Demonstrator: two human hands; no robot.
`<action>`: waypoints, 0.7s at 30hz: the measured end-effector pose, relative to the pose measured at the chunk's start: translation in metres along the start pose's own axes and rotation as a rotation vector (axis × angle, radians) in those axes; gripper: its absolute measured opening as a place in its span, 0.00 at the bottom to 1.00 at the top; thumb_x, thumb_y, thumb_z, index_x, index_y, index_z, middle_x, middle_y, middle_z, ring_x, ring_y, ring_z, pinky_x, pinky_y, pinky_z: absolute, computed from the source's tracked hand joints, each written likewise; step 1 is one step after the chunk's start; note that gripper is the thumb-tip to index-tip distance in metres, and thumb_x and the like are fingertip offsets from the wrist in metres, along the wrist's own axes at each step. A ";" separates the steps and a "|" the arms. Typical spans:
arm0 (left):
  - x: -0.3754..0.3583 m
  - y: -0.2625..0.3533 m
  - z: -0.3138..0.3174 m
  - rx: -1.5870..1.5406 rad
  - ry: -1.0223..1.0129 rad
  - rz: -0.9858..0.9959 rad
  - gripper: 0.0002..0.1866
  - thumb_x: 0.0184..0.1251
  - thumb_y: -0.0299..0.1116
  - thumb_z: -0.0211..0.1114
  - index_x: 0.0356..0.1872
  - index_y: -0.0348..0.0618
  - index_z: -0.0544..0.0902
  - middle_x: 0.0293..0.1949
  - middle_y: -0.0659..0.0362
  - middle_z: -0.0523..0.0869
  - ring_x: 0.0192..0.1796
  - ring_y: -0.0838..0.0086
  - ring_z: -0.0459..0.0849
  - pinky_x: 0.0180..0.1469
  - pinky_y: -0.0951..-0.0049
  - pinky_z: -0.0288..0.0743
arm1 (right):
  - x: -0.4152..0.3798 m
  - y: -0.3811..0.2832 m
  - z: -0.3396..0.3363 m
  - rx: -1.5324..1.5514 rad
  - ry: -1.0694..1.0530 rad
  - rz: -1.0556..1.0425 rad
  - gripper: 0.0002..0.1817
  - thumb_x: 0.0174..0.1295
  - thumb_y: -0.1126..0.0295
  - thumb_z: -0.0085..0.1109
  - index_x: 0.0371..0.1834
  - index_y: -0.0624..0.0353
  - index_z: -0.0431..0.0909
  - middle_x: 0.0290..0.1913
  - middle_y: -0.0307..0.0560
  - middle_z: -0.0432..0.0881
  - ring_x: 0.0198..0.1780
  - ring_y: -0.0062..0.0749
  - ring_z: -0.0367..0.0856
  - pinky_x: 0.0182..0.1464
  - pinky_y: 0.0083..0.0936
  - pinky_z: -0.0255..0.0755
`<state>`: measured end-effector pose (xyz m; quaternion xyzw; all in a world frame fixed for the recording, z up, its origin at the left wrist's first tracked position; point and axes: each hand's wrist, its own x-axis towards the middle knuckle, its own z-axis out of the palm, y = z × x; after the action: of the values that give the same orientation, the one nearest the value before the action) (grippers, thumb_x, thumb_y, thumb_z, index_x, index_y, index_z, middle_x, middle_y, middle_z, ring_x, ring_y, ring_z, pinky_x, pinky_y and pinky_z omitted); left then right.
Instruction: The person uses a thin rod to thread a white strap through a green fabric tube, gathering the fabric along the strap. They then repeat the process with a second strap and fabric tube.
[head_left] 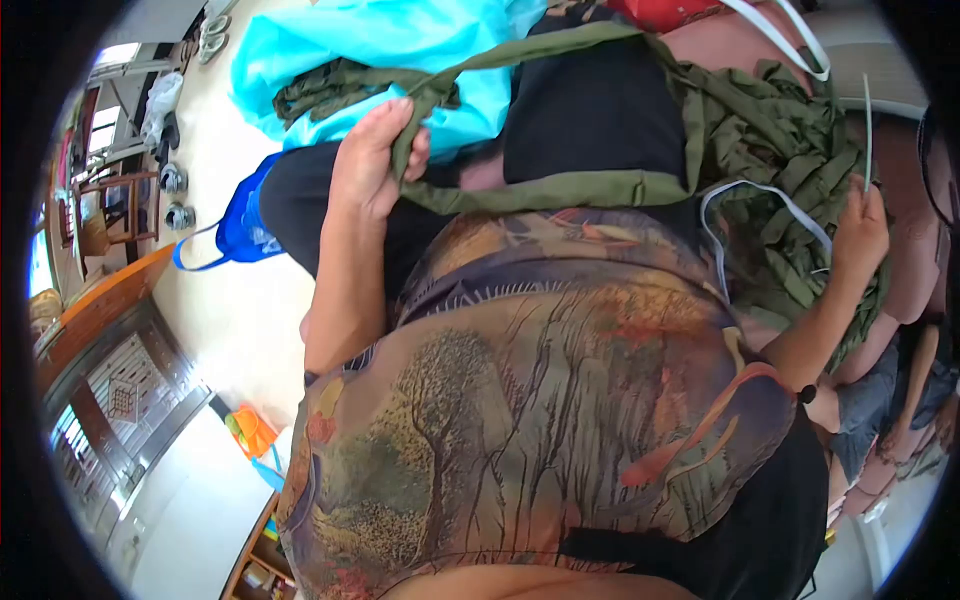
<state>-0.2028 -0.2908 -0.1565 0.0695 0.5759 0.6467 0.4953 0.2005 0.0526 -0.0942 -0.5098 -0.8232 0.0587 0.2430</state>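
My left hand [375,160] is closed around a long olive-green fabric band [560,192], which loops from my fingers across my lap and back along the top. Toward the right, the band runs into a crumpled pile of olive-green cloth [780,140]. My right hand [863,228] is pinched around a thin, pale, straight strip [868,125] that points upward; its exact kind I cannot tell. Beside that hand, a white elastic-like cord [775,192] curves over the green cloth.
A bright turquoise plastic bag [400,35] with more green cloth lies beyond my left hand. A blue bag [240,225] stands on the pale floor to the left. Shoes [213,40] and a wooden chair [120,210] are farther left. Another person's arm [915,385] shows at right.
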 end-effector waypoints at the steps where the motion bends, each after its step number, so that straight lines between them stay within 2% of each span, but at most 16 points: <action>1: -0.003 -0.001 0.004 -0.010 0.017 -0.010 0.14 0.76 0.42 0.56 0.43 0.40 0.77 0.25 0.61 0.78 0.22 0.79 0.72 0.22 0.80 0.63 | -0.005 0.000 0.001 0.161 -0.048 0.012 0.13 0.70 0.67 0.56 0.51 0.61 0.83 0.31 0.33 0.77 0.32 0.15 0.70 0.36 0.17 0.65; 2: -0.005 -0.001 0.008 -0.018 0.031 -0.010 0.14 0.76 0.42 0.55 0.44 0.39 0.77 0.26 0.61 0.78 0.23 0.78 0.72 0.23 0.79 0.64 | -0.009 -0.006 0.002 0.324 -0.087 0.024 0.11 0.69 0.70 0.56 0.50 0.61 0.82 0.35 0.37 0.82 0.36 0.18 0.75 0.41 0.19 0.70; 3: -0.005 0.000 0.008 -0.040 0.020 -0.010 0.14 0.76 0.42 0.55 0.44 0.39 0.77 0.26 0.60 0.79 0.24 0.78 0.72 0.24 0.79 0.64 | -0.015 -0.014 0.004 0.422 -0.203 0.128 0.10 0.67 0.72 0.59 0.49 0.59 0.83 0.32 0.27 0.75 0.33 0.10 0.69 0.35 0.12 0.63; 8: -0.008 0.005 0.008 -0.109 0.009 0.030 0.14 0.76 0.42 0.55 0.44 0.39 0.78 0.27 0.60 0.79 0.27 0.77 0.73 0.27 0.78 0.66 | -0.070 -0.088 0.044 0.718 -0.775 0.154 0.12 0.61 0.74 0.64 0.49 0.57 0.83 0.29 0.24 0.71 0.30 0.09 0.64 0.33 0.10 0.58; 10: -0.006 0.007 0.002 -0.118 -0.011 0.063 0.13 0.76 0.40 0.56 0.40 0.39 0.77 0.28 0.58 0.81 0.28 0.75 0.76 0.28 0.76 0.69 | -0.083 -0.101 0.055 0.791 -0.828 0.064 0.15 0.61 0.74 0.64 0.52 0.58 0.81 0.27 0.22 0.66 0.28 0.08 0.61 0.32 0.10 0.55; 12: -0.002 0.007 0.000 -0.110 0.009 0.111 0.12 0.75 0.39 0.57 0.37 0.40 0.77 0.28 0.56 0.82 0.26 0.73 0.78 0.28 0.74 0.72 | -0.085 -0.108 0.059 0.892 -0.842 0.216 0.16 0.59 0.75 0.65 0.51 0.57 0.81 0.28 0.23 0.67 0.29 0.09 0.62 0.33 0.10 0.57; 13: 0.002 0.006 -0.002 -0.094 -0.006 0.121 0.11 0.75 0.38 0.57 0.38 0.40 0.77 0.30 0.57 0.81 0.30 0.73 0.78 0.30 0.74 0.71 | -0.086 -0.108 0.060 0.942 -0.849 0.294 0.16 0.58 0.76 0.66 0.51 0.57 0.82 0.28 0.24 0.68 0.30 0.10 0.63 0.34 0.10 0.59; 16: 0.012 0.016 0.013 -0.078 -0.025 0.141 0.11 0.75 0.38 0.57 0.39 0.39 0.77 0.30 0.56 0.81 0.30 0.72 0.78 0.30 0.74 0.72 | -0.096 -0.102 0.071 0.834 -0.848 0.158 0.15 0.59 0.76 0.66 0.50 0.58 0.81 0.28 0.24 0.68 0.30 0.10 0.63 0.34 0.11 0.59; 17: 0.020 0.023 0.019 -0.042 -0.020 0.179 0.11 0.75 0.38 0.57 0.40 0.39 0.77 0.30 0.56 0.81 0.30 0.71 0.78 0.31 0.72 0.72 | -0.097 -0.102 0.070 0.806 -0.856 0.137 0.11 0.60 0.74 0.65 0.46 0.59 0.81 0.28 0.25 0.69 0.31 0.10 0.64 0.34 0.12 0.60; 20: 0.055 0.048 0.024 -0.171 -0.134 0.234 0.12 0.74 0.38 0.58 0.42 0.38 0.80 0.31 0.58 0.82 0.29 0.71 0.78 0.31 0.72 0.73 | -0.101 -0.089 0.078 0.768 -0.849 0.148 0.08 0.61 0.72 0.65 0.42 0.59 0.80 0.27 0.25 0.69 0.31 0.11 0.63 0.34 0.12 0.60; 21: 0.049 0.051 0.035 -0.190 -0.054 0.221 0.12 0.76 0.36 0.53 0.40 0.37 0.78 0.26 0.57 0.82 0.25 0.71 0.80 0.29 0.73 0.78 | -0.100 -0.089 0.078 0.764 -0.836 0.156 0.05 0.62 0.71 0.64 0.38 0.59 0.79 0.25 0.26 0.69 0.27 0.10 0.64 0.31 0.12 0.60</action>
<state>-0.2321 -0.2240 -0.1271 0.1028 0.4872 0.7468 0.4408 0.1289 -0.0650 -0.1655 -0.3784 -0.7296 0.5666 0.0585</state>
